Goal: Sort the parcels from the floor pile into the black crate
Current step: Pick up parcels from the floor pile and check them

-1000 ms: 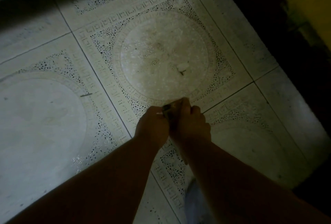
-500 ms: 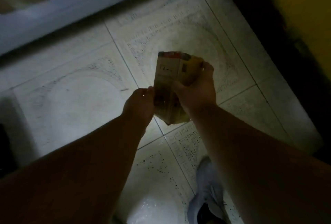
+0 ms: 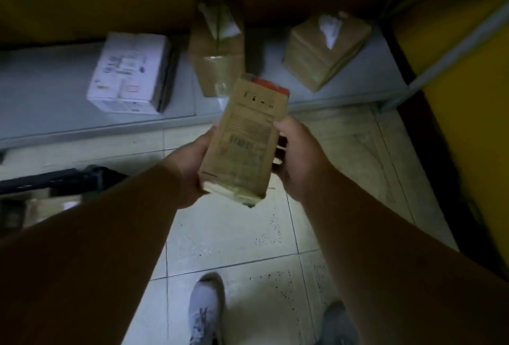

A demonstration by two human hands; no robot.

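I hold a small brown cardboard parcel [image 3: 246, 138] with printed text and a red top edge, chest high over the tiled floor. My left hand [image 3: 190, 162] grips its left side and my right hand [image 3: 298, 157] grips its right side. The black crate [image 3: 63, 176] shows at the left edge, partly hidden by my left forearm, with parcels dimly visible inside. On a low grey shelf [image 3: 55, 113] ahead sit a white labelled box [image 3: 129, 72], a tall brown taped box [image 3: 217, 47] and a squat brown box [image 3: 325, 47].
Yellow panels [image 3: 454, 113] and a dark frame close off the right side. My two grey shoes [image 3: 206, 311] stand on the pale patterned tiles [image 3: 239, 237] below the parcel. The scene is dim.
Both hands picked the parcel up from the floor and raised it. The view lifted from the floor tiles to the shelf with boxes and the crate at left.
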